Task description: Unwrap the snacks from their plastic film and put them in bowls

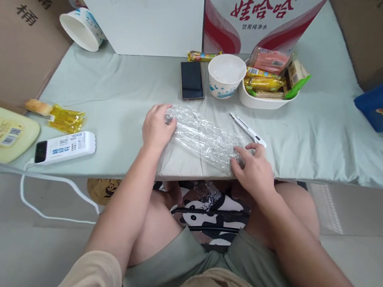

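A crinkled sheet of clear plastic film [207,139] lies stretched across the pale green cloth near the table's front edge. At its left end, my left hand [158,127] is closed, the film's corner between thumb and curled fingers. My right hand [254,167] pinches the film's right end, thumb and fingers bent over it. Just beyond my right fingers lies a white utility knife [248,130], touched by neither hand.
Behind the film are a phone [192,80], a paper cup [225,76] and a white tub [268,102] of packaged snacks. Another cup [82,28] lies tipped over at the left. A white corded device [66,147] sits at the front left. Boxes [260,18] line the back.
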A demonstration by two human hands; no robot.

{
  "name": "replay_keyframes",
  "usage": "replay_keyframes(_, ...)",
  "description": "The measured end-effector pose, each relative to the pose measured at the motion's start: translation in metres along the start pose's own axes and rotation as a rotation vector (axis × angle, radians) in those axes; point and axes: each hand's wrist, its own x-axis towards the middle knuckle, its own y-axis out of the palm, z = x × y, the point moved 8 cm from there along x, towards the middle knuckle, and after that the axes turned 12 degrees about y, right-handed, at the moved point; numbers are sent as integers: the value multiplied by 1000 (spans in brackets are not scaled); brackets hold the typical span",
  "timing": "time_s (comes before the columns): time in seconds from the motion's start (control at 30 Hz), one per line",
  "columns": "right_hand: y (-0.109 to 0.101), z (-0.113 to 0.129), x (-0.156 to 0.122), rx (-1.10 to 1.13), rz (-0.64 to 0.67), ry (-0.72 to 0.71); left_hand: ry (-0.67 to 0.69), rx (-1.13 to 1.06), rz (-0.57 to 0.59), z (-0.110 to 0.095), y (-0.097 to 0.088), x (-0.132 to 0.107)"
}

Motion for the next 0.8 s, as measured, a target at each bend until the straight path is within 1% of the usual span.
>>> replay_keyframes(0.1,-2,0,-6,-75,8,27,-16,24,-98,9,-7,1)
replay_keyframes(0.17,-2,-2,-11,-89,-4,22,-38,35,-112,17,-7,0)
replay_keyframes(0.27,-2,-4,-23,-20,-9,-58,-56,-90,-28,25,3,1)
replay_keyframes(0.37,-6,-10,-40,134,25,-134,-101,-272,68,21,14,0)
replay_keyframes(0.43,-19,-15,-50,234,2,-135,-122,-382,112,13,19,0)
replay_keyframes(0.5,-41,-21,-54,296,-99,-95,-117,-490,153,0,22,0)
replay_keyframes(0.53,-52,-21,-52,315,-151,-85,-111,-543,177,-7,24,0)
replay_keyframes(0.57,-60,-18,-48,331,-175,-95,-106,-593,202,-13,25,-1)
replay_keyframes(0.6,-63,-12,-40,349,-160,-124,-103,-639,227,-19,27,-1)
replay_keyframes(0.63,-61,-2,-29,371,-109,-170,-103,-678,248,-24,28,-2)
replay_keyframes(0.67,-55,10,-17,394,-27,-220,-106,-712,265,-28,28,-2)
replay_keyframes(0.73,-35,33,9,434,131,-276,-127,-770,279,-34,29,-4)
replay_keyframes(0.8,-12,56,32,458,255,-302,-151,-827,284,-36,29,-5)
